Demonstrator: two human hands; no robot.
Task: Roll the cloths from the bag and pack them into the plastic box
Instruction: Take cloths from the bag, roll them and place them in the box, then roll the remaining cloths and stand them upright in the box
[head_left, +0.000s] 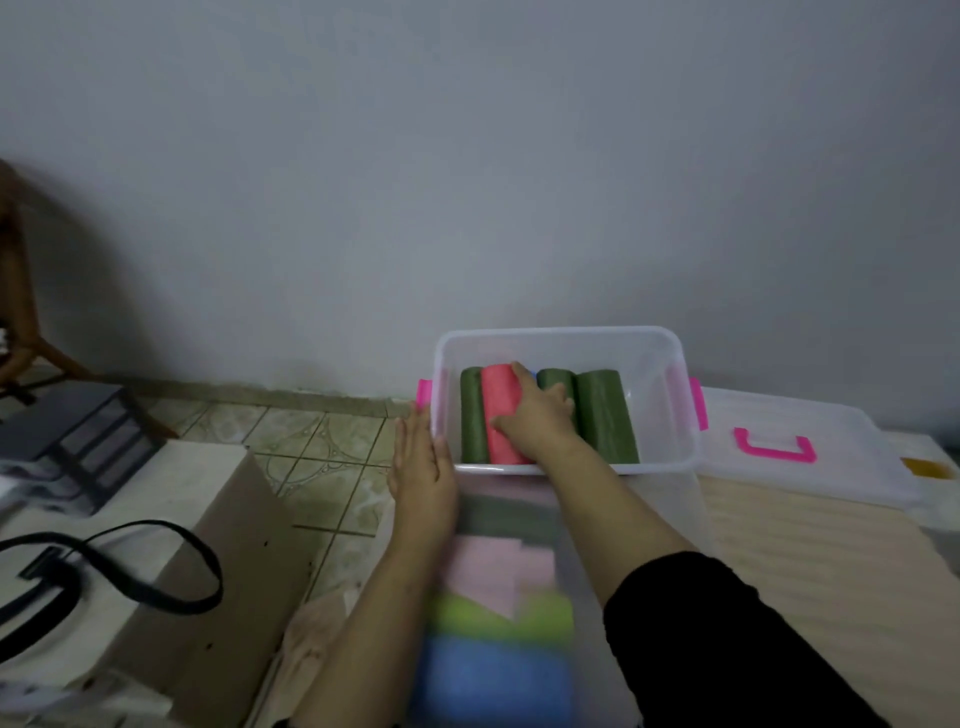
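A pink roll (501, 415) is being seated in the plastic box (680, 415) by the right hand (537, 415), whose fingers are being curled over the roll's top and far end, so the roll is being gripped, not just touched. The left hand (421, 462) is being laid flat, fingers straight, against the outside of the box's left wall, near its front-left corner by the pink latch (424, 392); nothing is being held by it. The pink roll is being set between a green roll (471, 415) at the box's left wall and two more green rolls (605, 415) toward the right; a hint of blue is showing behind the hand, too hidden to identify. Lower layers of green, pink, lime and blue are being seen, blurred, through the box's front wall. For this step to go well, the roll is best pushed down evenly along its whole length while the box is being braced, so the loose edge is kept under and the neighbours are not being unrolled. Free space is remaining along the right wall. The lid (810, 467) is lying just beside the box's right edge.
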